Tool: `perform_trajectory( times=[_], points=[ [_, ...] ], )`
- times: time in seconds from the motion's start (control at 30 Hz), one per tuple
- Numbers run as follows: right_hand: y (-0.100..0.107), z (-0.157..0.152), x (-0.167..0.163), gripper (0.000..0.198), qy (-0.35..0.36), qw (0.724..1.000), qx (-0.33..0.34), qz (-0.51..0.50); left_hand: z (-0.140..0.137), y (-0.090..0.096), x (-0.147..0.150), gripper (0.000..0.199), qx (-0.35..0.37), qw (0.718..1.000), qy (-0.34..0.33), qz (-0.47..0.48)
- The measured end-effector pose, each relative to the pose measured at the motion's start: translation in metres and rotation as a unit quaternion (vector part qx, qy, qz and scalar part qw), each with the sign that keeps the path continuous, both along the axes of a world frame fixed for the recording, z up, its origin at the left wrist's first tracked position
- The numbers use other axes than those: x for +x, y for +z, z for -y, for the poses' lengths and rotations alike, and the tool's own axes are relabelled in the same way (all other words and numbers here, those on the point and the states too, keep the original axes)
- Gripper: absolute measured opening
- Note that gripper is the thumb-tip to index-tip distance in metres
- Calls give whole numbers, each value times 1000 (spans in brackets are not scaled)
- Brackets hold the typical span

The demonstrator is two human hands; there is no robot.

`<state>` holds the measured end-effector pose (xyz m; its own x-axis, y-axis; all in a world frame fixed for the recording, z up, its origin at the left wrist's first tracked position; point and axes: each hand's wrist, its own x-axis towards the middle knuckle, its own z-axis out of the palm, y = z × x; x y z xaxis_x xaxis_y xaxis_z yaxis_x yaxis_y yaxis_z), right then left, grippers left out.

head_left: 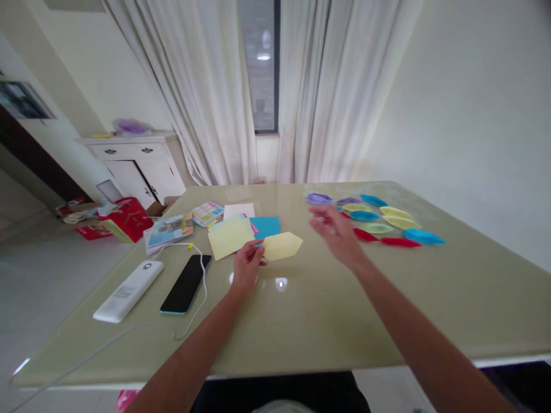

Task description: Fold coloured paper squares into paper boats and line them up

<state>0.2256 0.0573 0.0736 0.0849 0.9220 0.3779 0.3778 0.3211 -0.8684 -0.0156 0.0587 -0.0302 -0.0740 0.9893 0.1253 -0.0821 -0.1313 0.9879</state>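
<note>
My left hand (247,265) pinches the left end of a partly folded pale yellow paper (282,245) just above the glass-topped table (327,310). Behind it lies a stack of coloured paper sheets (241,230), yellow on top, with blue and pink showing. My right hand (338,232) hovers blurred over the table with fingers spread and nothing in it, next to several folded paper boats (379,221) in purple, blue, yellow, green and red laid out at the right.
A black phone (186,283) with a white cable and a white remote control (128,291) lie at the left. Booklets (170,229) sit behind them. A white cabinet (138,163), red bags on the floor and curtains stand beyond the table.
</note>
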Motion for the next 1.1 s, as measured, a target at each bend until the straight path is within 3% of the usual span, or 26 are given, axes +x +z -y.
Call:
perform_trajectory(
  times=[0.1, 0.2, 0.3, 0.5, 0.8, 1.1],
  points=[
    [-31, -20, -12, 39, 39, 997, -33, -56, -6, 11, -1, 33, 16, 1000, 2, 4],
    [-62, -25, -23, 51, 62, 988, -70, -121, -11, 18, -2, 47, 25, 1000, 9, 1],
    [-79, -20, -23, 52, 69, 979, -93, -168, -11, 16, -3, 46, 19, 1000, 12, -11],
    [-82, -11, -10, 43, 76, 967, -141, -197, -1, 8, -9, 38, -20, 999, 7, -34],
    [-75, -4, -4, 33, 80, 965, -175, -177, 16, 13, -6, 41, -118, 991, 46, -51],
    [-79, -5, -3, 31, 85, 949, -192, -233, 15, 7, -9, 38, -109, 992, 43, -53]
  ],
)
